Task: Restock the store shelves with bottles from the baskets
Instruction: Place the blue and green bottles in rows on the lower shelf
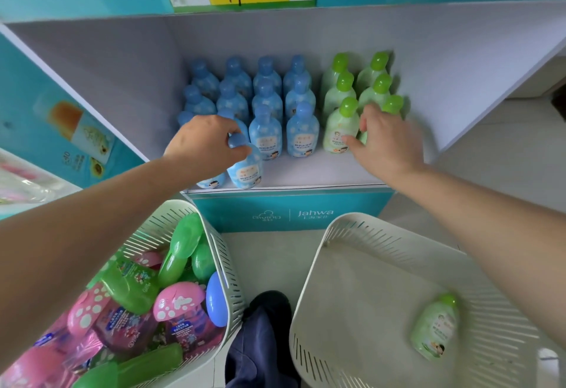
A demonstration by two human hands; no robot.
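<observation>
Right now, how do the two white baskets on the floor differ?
The left basket is piled with pink, green and blue containers, while the right basket holds just one green bottle lying on its side. The left basket sits under the left arm, the right basket under the right arm. Both are white with slotted walls.

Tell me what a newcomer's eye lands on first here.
The shelf with blue bottles on its left side and green bottles on its right. The left hand grips a blue bottle at the front edge. Below, the left basket brims with colourful bottles; the right basket holds one green bottle.
</observation>
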